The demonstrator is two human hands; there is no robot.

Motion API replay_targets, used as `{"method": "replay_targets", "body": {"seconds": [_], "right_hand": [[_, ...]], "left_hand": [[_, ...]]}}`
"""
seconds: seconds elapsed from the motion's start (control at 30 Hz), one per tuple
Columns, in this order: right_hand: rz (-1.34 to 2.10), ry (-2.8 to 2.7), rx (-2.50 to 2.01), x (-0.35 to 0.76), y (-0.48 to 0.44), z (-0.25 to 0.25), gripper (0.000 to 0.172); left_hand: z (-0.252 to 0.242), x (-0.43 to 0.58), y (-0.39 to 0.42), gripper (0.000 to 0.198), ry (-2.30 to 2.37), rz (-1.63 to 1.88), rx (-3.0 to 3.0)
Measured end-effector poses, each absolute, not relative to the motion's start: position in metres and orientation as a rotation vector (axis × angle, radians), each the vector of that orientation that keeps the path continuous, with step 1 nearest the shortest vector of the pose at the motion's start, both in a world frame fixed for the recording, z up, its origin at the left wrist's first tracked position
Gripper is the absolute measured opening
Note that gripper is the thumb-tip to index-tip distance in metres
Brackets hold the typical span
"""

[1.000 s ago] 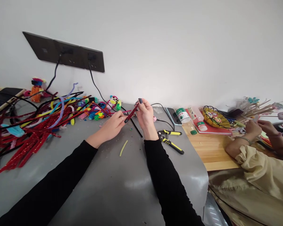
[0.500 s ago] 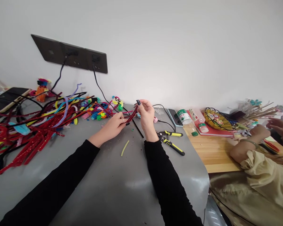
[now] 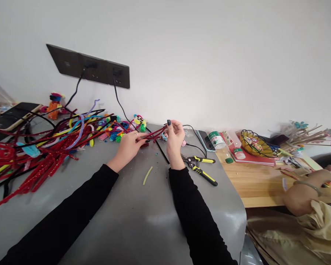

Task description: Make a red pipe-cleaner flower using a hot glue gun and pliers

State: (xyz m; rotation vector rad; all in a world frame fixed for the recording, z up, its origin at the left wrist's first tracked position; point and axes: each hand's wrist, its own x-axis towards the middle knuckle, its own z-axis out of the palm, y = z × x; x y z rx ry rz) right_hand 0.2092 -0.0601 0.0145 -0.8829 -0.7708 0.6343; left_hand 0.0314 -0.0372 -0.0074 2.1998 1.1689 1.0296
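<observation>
Left hand point(image 3: 128, 148) and right hand point(image 3: 175, 140) each pinch dark red chenille stem point(image 3: 156, 133), strand count unclear. Stem spans gap between hands, over far part of grey tabletop point(image 3: 121, 221); long axis left to right, right end higher or farther. Neither hand clearly nearer. Yellow-black pliers point(image 3: 202, 173) just right of right wrist; yellow-green piece point(image 3: 147, 175) nearer, between forearms; heap of mostly red stems point(image 3: 51, 162) left.
</observation>
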Motion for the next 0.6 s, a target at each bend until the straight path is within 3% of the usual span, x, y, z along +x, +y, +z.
{"method": "replay_targets", "body": {"seconds": [0.13,0.37,0.6], "right_hand": [[0.654,-0.672,-0.845,0.213,-0.056,0.009,0.034],[0.747,-0.581,-0.814,0.221,-0.052,0.006,0.036],[0.683,-0.595,-0.854,0.216,-0.053,0.006,0.030]], "left_hand": [[-0.007,0.035,-0.040,0.021,1.128,1.015,2.183],[-0.010,0.038,-0.042,0.030,0.933,1.016,2.310],[-0.005,0.035,-0.041,0.027,1.130,1.001,2.261]]}}
